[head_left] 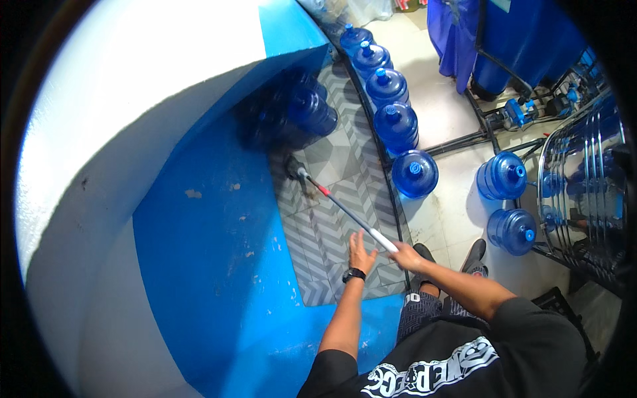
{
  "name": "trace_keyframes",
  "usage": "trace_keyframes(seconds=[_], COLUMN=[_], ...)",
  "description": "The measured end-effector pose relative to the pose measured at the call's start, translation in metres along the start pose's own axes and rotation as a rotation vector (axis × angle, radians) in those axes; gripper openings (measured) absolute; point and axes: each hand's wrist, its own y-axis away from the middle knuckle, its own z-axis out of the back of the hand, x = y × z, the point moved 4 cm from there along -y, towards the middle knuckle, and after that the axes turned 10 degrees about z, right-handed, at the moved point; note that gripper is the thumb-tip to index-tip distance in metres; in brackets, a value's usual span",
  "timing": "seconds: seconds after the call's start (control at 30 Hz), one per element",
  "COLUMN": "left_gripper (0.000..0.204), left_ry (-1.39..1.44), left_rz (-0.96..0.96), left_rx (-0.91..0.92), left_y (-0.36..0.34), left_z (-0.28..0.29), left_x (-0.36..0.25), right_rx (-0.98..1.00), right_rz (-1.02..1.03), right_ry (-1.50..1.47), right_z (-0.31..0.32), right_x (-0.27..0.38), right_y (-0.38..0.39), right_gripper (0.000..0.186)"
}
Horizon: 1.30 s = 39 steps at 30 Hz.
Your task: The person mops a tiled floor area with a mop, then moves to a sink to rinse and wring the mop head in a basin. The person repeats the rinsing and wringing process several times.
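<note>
My right hand (409, 257) is wrapped round the white grip of a long-handled mop (346, 210). The mop's grey pole slants away to the upper left, with a red collar low down. Its dark head (292, 166) rests on the grey patterned tiles (325, 232), by the edge of the blue wall. My left hand (360, 255), with a black watch on the wrist, is beside the grip with fingers spread, apart from the pole. Whether the mop head is a pad or strands is too small to tell.
Several blue water jugs (396, 126) line the dark tile border. Two more jugs (502, 176) stand right, near a shiny metal rack (564, 179). Other jugs (312, 111) sit in shadow beyond the mop head. A blue wall (219, 252) bounds the left; black pipes (458, 142) cross the floor.
</note>
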Motion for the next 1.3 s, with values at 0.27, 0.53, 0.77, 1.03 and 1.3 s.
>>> trace_keyframes(seconds=[0.27,0.53,0.77,1.03,1.3], left_gripper=[0.044,0.039,0.074,0.081,0.094], left_ry=[0.058,-0.282,-0.336,0.005,-0.097], left_rz=[-0.627,-0.371,0.216,0.330,0.006], left_rx=[0.292,0.134,-0.184,-0.280,0.036], left_y=[0.099,0.031,-0.064,0.026,0.012], left_z=[-0.082,-0.078,0.072,0.089,0.009], left_x=[-0.136,-0.094,0.031,0.070,0.009], right_rx=[-0.023,-0.131,-0.180,0.021,0.028], right_rz=[-0.224,-0.084,0.058,-0.040,0.075], right_ry=[0.073,0.042,-0.124,0.140,0.154], right_z=[0.117,0.091,-0.091,-0.090,-0.003], right_x=[0.055,0.040,0.092,0.090,-0.002], right_y=[0.262,0.170,-0.097,-0.164,0.053], right_gripper=[0.048,0.038,0.041,0.042,0.044])
